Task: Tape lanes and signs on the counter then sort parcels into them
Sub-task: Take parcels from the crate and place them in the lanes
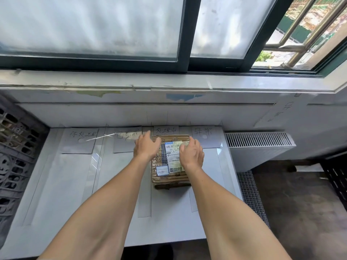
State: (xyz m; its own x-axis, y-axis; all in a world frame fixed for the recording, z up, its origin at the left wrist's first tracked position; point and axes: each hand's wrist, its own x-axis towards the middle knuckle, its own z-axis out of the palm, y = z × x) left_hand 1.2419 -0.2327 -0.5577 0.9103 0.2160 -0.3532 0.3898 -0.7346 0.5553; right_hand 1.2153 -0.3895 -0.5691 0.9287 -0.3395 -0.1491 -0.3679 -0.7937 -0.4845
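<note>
Parcel [169, 177] lies lengthwise toward the window [93, 25]; left hand [146, 147] and right hand [191, 154] rest loosely spread on it.

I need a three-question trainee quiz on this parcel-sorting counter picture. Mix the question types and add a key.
1. How many handwritten signs lie flat on the counter?
2. True or false: the cardboard parcel lies in the leftmost lane.
3. Which is at the parcel, the left hand or the right hand? A) left only B) right only C) both

Key: 1. four; 2. false, it is in the third lane from the left; 3. C
</note>
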